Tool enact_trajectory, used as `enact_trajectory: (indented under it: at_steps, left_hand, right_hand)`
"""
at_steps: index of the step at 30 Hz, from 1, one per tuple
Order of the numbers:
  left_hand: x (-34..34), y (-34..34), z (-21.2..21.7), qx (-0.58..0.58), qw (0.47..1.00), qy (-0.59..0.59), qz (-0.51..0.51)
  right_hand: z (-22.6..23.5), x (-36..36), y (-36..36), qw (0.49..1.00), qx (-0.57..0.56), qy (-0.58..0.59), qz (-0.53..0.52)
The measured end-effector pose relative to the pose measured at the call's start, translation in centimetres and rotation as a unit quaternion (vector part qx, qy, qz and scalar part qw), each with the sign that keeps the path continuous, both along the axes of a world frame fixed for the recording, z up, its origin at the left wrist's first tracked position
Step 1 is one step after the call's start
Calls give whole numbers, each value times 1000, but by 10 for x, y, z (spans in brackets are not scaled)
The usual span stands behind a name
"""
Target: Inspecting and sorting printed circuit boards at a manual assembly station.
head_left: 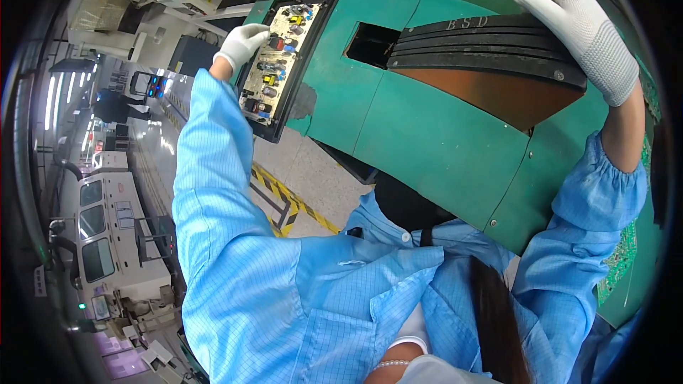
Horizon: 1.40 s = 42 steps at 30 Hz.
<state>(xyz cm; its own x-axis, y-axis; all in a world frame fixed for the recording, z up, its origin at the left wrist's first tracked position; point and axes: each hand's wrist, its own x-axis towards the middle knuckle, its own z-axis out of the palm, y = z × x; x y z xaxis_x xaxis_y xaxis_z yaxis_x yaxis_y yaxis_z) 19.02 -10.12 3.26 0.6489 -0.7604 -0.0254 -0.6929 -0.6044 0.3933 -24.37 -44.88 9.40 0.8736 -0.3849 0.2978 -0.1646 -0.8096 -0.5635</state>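
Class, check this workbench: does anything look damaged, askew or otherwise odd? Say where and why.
Yes: beside the black tray at the person's left hand, a ragged grey patch breaks the edge of the green bench top. It looks odd because the surrounding green is smooth, so the covering may be worn or torn.

A green counter (427, 149) has a dark rectangular cutout (361, 45). Green circuit boards (622, 259) lie at the far right. Yellow-and-black hazard tape (316, 217) marks the pale floor (324, 181). At left stand a white machine (128, 227) with dark windows and, farther back, a person (112, 108) in dark clothing.
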Motion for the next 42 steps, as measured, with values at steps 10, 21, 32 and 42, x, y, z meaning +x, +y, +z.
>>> enact_trajectory:
  at_steps: [10, 21, 32, 42]
  left_hand:
    - [-65, -10, -15, -34, 998, -43, 34]
    - [-66, -29, -17, 56, 988, -119, 76]
    - [-68, -34, -13, 20, 993, -104, 59]
    - [-67, -22, -16, -44, 994, -69, 73]
  right_hand:
    - [1, 8, -17, 999, 19, 35, 35]
    - [11, 2, -7, 997, -42, 68, -17]
    - [16, 0, -3, 996, -51, 63, -31]
    - [18, 1, 2, 996, -80, 46, -20]
